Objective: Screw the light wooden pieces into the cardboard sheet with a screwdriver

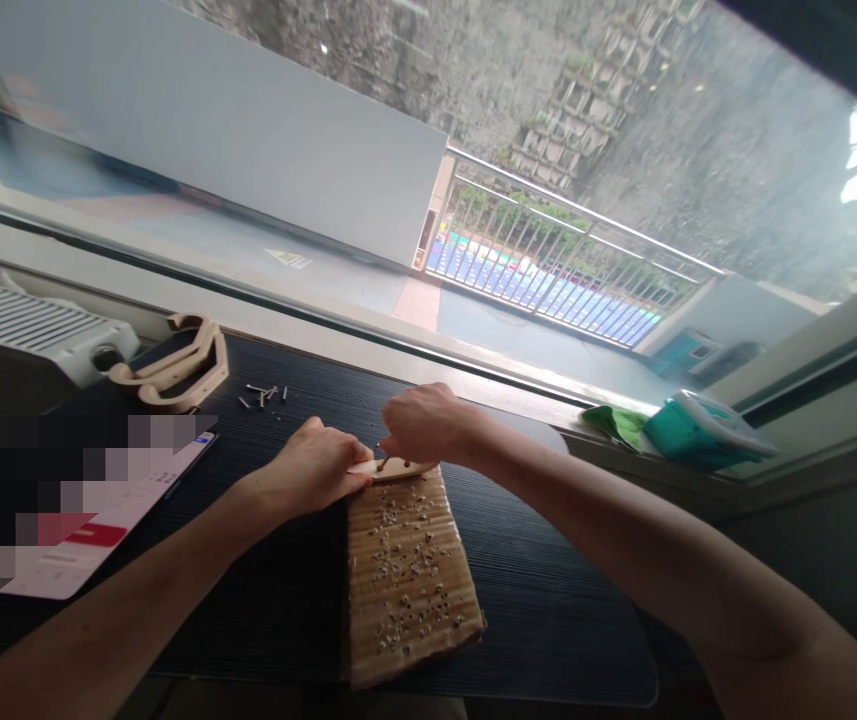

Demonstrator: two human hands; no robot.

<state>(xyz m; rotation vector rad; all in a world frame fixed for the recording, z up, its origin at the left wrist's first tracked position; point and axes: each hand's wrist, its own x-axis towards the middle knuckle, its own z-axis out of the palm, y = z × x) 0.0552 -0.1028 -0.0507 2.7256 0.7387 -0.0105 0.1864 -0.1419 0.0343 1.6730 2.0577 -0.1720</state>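
The left hand (319, 462) is pinching a pale, flat, holed wooden strip (398, 468) atop a brown, rectangular corrugated-cardboard block (405, 560); the right hand (422, 420) is curling over it, grip unclear. Bracing the strip flat should be helping.
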